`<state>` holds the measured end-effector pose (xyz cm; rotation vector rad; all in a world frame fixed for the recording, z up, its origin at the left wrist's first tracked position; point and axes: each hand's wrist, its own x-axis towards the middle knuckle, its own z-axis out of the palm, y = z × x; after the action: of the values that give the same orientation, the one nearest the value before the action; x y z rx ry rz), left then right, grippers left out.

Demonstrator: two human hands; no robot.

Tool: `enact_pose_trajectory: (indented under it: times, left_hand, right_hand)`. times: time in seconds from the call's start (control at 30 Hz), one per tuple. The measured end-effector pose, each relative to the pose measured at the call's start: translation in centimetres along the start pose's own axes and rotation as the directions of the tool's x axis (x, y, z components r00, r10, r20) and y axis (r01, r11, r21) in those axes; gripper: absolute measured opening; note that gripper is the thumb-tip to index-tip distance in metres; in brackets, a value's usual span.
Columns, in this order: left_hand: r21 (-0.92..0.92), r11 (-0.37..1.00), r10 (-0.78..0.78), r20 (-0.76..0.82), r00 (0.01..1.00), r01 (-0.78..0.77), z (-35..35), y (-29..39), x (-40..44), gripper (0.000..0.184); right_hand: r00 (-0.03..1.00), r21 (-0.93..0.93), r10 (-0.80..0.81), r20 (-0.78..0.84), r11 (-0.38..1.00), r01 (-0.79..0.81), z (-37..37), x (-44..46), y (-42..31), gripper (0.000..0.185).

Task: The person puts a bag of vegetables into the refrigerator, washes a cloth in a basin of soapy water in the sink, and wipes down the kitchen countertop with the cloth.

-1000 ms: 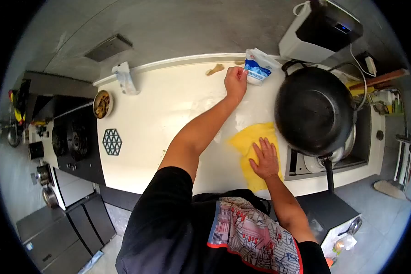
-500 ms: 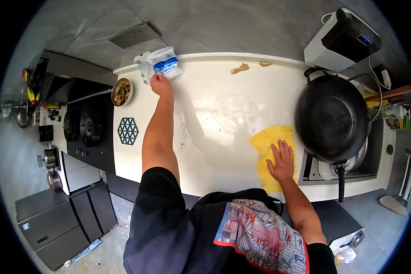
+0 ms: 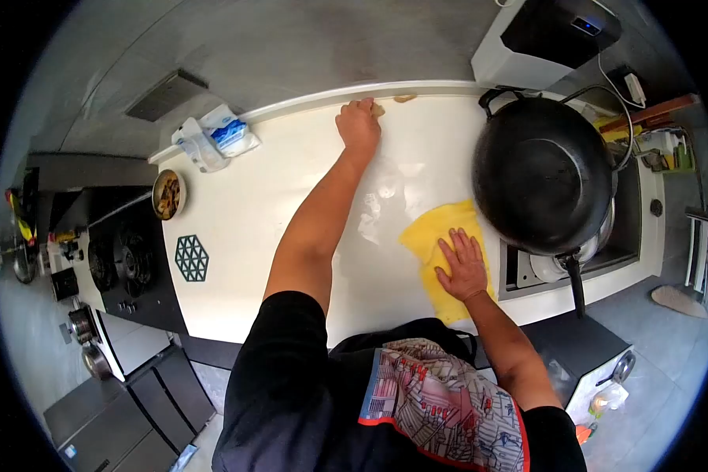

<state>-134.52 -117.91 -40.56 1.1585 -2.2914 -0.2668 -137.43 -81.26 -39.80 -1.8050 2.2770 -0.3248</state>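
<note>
My left hand (image 3: 359, 126) reaches to the back edge of the white counter. Its fingers are curled closed at a thin brown scrap (image 3: 378, 111), which sticks out beside them. A second brown scrap (image 3: 405, 98) lies a little to the right along the same edge. On the yellow cloth (image 3: 439, 228), my right hand (image 3: 462, 266) rests flat with the fingers apart. A wet patch (image 3: 381, 197) shines on the counter left of the cloth. At the back left lies a blue-and-white plastic packet (image 3: 230, 134).
A large black wok (image 3: 539, 177) sits over the sink at the right, its handle jutting past the front edge. Left on the counter are a bowl of food (image 3: 168, 195) and a green trivet (image 3: 191, 258), beside the black stove (image 3: 134, 267). A white-and-black appliance (image 3: 519, 55) stands behind.
My left hand has left the plastic packet and moved right to the brown scrap at the back edge. My right hand still lies on the yellow cloth. The camera view has shifted.
</note>
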Motion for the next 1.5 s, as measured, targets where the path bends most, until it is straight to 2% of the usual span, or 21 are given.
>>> enact_pose_trajectory:
  times: [0.1, 0.17, 0.2, 0.3, 0.37, 0.43, 0.47, 0.57, 0.7, 0.83, 0.97, 1.03, 1.1, 1.17, 1.23, 1.27, 1.3, 1.33, 1.37, 1.43, 1.5]
  left_hand:
    - [-0.195, 0.975, 0.127, 0.078, 0.989, -0.109, 1.6, 1.5, 2.5, 0.025]
    - [-0.212, 0.899, 0.375, -0.077, 0.924, -0.382, 3.1, 2.8, 2.9, 0.020]
    - [-0.215, 0.914, 0.357, 0.027, 0.934, -0.344, 3.7, 3.0, 2.9, 0.014]
    - [-0.124, 0.915, 0.395, 0.076, 0.915, -0.385, 3.5, 3.7, 3.0, 0.017]
    - [-0.088, 0.938, 0.345, 0.128, 0.930, -0.336, 2.6, 3.1, 2.3, 0.021]
    - [-0.156, 0.975, 0.193, 0.227, 0.955, -0.160, 1.7, 1.5, 2.0, 0.024]
    - [-0.181, 0.966, 0.217, 0.182, 0.959, -0.185, 1.6, 0.1, 2.1, 0.024]
    - [0.047, 0.932, 0.363, -0.104, 0.926, -0.360, -0.7, -5.5, 1.9, 0.011]
    - [0.397, 0.903, 0.213, -0.079, 0.974, -0.165, -5.4, -13.5, 1.5, 0.018]
    - [0.251, 0.945, 0.248, -0.139, 0.959, -0.209, -8.4, -13.2, -1.0, 0.033]
    - [-0.249, 0.884, 0.419, 0.051, 0.906, -0.395, -7.3, -6.8, -5.7, 0.021]
    - [-0.509, 0.831, 0.351, 0.169, 0.921, -0.224, -7.1, -0.9, -9.9, 0.014]
    - [-0.602, 0.773, 0.434, 0.271, 0.859, -0.200, -7.4, 3.9, -14.0, 0.010]
    - [-0.630, 0.768, 0.423, 0.363, 0.830, -0.116, -7.9, 7.4, -17.9, 0.011]
    - [-0.695, 0.714, 0.349, 0.458, 0.818, 0.085, -9.4, 10.2, -20.7, 0.015]
    - [-0.663, 0.727, 0.330, 0.564, 0.757, 0.177, -10.0, 10.8, -21.8, 0.020]
    - [-0.666, 0.722, 0.325, 0.563, 0.760, 0.185, -10.1, 11.2, -22.5, 0.020]
    - [-0.675, 0.736, 0.388, 0.487, 0.782, 0.055, -10.2, 11.2, -23.4, 0.021]
    - [-0.665, 0.743, 0.447, 0.411, 0.795, -0.074, -10.4, 11.1, -24.4, 0.023]
    - [-0.655, 0.752, 0.451, 0.436, 0.779, -0.069, -10.5, 11.5, -25.4, 0.030]
    - [-0.641, 0.765, 0.449, 0.460, 0.766, -0.064, -10.4, 12.2, -26.2, 0.037]
  right_hand:
    - [1.000, 0.013, 0.013, 0.023, 1.000, -0.013, -0.1, -0.1, 0.2, 0.066]
    - [0.999, 0.022, 0.021, 0.030, 1.000, -0.022, -0.3, 0.0, 0.2, 0.065]
    - [0.999, 0.025, 0.012, 0.035, 1.000, -0.013, -0.4, 0.0, 0.1, 0.065]
    - [0.999, 0.036, 0.017, 0.036, 0.999, -0.019, -0.3, 0.0, 0.2, 0.064]
    - [1.000, 0.036, 0.011, 0.027, 0.999, -0.012, -0.2, 0.0, 0.2, 0.064]
    - [1.000, 0.039, 0.012, 0.018, 0.999, -0.013, 0.0, -0.1, 0.1, 0.064]
    - [1.000, 0.045, 0.004, 0.001, 0.999, -0.004, 0.0, -0.2, 0.3, 0.064]
    - [1.000, 0.054, 0.004, -0.012, 0.999, -0.003, 0.1, -0.2, 0.3, 0.063]
    - [1.000, 0.063, 0.016, -0.019, 0.998, -0.015, -0.2, -0.1, 0.2, 0.062]
    - [0.999, 0.057, 0.010, -0.046, 0.998, -0.007, -0.6, -0.2, 0.0, 0.061]
    - [0.998, 0.023, 0.047, 0.030, 0.999, -0.048, -0.7, -0.2, 0.0, 0.061]
    - [0.999, 0.057, 0.031, 0.041, 0.998, -0.034, -1.0, -0.4, -0.1, 0.062]
    - [0.999, 0.086, 0.035, -0.004, 0.996, -0.035, -1.3, -0.4, -0.1, 0.061]
    - [0.998, 0.108, 0.019, -0.057, 0.994, -0.012, -1.7, -0.9, 0.0, 0.060]
    - [0.983, 0.313, 0.098, -0.154, 0.949, -0.045, -2.2, -1.7, 0.3, 0.057]
    - [0.960, 0.221, 0.116, -0.254, 0.974, -0.059, -3.8, -2.3, 0.2, 0.051]
    - [0.917, 0.093, 0.123, -0.378, 0.991, -0.095, -5.4, -3.3, 0.4, 0.047]
    - [0.838, 0.018, 0.120, -0.532, 0.991, -0.130, -7.1, -4.4, 1.0, 0.043]
    - [0.783, 0.088, 0.190, -0.592, 0.981, -0.171, -10.1, -5.2, 1.5, 0.041]
    - [0.654, -0.025, 0.255, -0.712, 0.922, -0.387, -12.5, -7.9, 4.4, 0.042]
    - [0.633, -0.031, 0.389, -0.669, 0.837, -0.547, -14.3, -10.6, 7.6, 0.051]
